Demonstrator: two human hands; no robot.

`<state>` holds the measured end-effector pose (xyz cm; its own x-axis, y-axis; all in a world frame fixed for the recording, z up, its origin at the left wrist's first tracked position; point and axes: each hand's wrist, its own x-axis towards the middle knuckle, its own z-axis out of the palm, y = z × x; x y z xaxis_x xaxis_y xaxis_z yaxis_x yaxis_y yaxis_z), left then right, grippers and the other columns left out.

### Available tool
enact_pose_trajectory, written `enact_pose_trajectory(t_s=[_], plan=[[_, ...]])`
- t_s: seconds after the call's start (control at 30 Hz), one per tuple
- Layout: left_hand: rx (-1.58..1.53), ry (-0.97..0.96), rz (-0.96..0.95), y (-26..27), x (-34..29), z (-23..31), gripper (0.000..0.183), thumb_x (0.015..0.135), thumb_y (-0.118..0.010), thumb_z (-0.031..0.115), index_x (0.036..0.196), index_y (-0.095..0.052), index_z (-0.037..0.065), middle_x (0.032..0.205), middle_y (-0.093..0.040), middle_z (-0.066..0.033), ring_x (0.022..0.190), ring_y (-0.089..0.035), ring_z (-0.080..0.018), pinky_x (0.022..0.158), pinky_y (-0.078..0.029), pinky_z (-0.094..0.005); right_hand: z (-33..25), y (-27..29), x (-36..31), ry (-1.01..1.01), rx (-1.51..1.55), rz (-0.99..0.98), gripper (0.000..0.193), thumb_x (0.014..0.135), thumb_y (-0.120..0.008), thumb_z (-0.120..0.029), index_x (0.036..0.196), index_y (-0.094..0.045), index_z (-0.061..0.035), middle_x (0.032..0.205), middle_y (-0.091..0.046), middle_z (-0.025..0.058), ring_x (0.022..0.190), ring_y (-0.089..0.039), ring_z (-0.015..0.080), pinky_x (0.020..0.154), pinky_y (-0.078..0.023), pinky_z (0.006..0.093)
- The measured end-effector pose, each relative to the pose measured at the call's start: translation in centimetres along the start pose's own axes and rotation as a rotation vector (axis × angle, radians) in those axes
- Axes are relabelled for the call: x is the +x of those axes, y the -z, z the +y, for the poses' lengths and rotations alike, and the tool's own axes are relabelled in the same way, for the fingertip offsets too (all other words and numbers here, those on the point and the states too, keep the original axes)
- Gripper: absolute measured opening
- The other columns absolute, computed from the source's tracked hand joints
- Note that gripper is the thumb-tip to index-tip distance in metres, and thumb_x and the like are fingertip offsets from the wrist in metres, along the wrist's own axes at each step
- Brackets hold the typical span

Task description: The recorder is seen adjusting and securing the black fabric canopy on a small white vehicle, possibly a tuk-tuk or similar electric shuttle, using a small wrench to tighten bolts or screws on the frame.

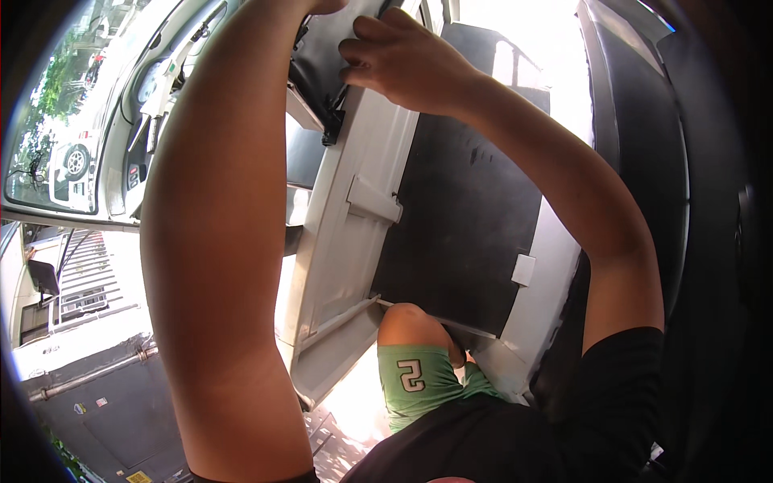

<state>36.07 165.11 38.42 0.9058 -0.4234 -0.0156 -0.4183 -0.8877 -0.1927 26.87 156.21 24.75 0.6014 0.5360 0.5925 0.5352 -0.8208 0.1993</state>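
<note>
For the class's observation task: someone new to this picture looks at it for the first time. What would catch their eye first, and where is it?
Probably the person's large bare left arm, filling the left of centre from bottom to top. Next, the right hand at the top centre, its fingers curled, and the green shorts at the lower centre.
</note>
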Motion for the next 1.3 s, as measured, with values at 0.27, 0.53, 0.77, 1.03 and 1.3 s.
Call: enact_pose_trajectory(t_s=[0.27, 0.53, 0.77, 1.03, 1.3], plan=[[-0.026, 0.03, -0.024, 0.6, -0.2, 0.7, 0.067, 0.102, -0.047, 0.042, 0.155, -0.032, 0.004, 0.147, -0.048, -0.0281, 0.136, -0.048, -0.0406, 0.116, -0.037, -0.0427, 1.4, -1.4, 2.5, 0.084, 0.172, 0.015, 0.013, 0.087, -0.069, -0.021, 0.098, -0.076, -0.0212, 0.117, -0.063, -0.0067, 0.125, -0.051, 0.0174, 0.104, -0.048, 0.0342], [-0.087, 0.032, -0.008, 1.3, -1.8, 1.2, 0.065, 0.103, -0.046, 0.039, 0.157, -0.029, 0.006, 0.147, -0.048, -0.0295, 0.137, -0.047, -0.0415, 0.117, -0.035, -0.0434, 4.2, -4.9, 2.3, 0.101, 0.285, 0.087, 0.022, 0.087, -0.067, -0.018, 0.108, -0.072, -0.0212, 0.125, -0.062, -0.0085, 0.128, -0.051, 0.0211, 0.104, -0.051, 0.0346], [-0.1, 0.047, 0.009, 1.4, -2.4, 0.7, 0.066, 0.104, -0.043, 0.039, 0.158, -0.026, 0.008, 0.147, -0.048, -0.0286, 0.139, -0.045, -0.042, 0.118, -0.033, -0.0436, 2.7, -7.5, 0.9, -0.224, 0.621, 0.073, 0.013, 0.097, -0.064, -0.022, 0.1, -0.061, -0.0093, 0.101, -0.059, 0.0076, 0.101, -0.057, 0.0304, 0.088, -0.05, 0.0444], [-0.049, 0.046, -0.051, 1.7, -1.7, 1.1, 0.069, 0.104, -0.043, 0.041, 0.159, -0.023, 0.005, 0.15, -0.045, -0.0276, 0.141, -0.043, -0.041, 0.119, -0.032, -0.0436, -4.0, -9.9, -5.1, -0.586, 0.742, 0.28, 0.013, 0.095, -0.067, -0.022, 0.097, -0.063, -0.0096, 0.092, -0.063, 0.0051, 0.092, -0.058, 0.0274, 0.082, -0.048, 0.0407], [-0.103, 0.019, -0.012, 0.7, -1.2, 0.9, 0.067, 0.104, -0.043, 0.041, 0.158, -0.026, 0.004, 0.151, -0.043, -0.0284, 0.142, -0.041, -0.0404, 0.119, -0.031, -0.0425, -2.0, -5.7, -6.3, -0.564, 0.38, 0.23, 0.007, 0.09, -0.071, -0.023, 0.097, -0.071, -0.02, 0.09, -0.063, -0.0041, 0.094, -0.058, 0.0168, 0.087, -0.044, 0.0354]])
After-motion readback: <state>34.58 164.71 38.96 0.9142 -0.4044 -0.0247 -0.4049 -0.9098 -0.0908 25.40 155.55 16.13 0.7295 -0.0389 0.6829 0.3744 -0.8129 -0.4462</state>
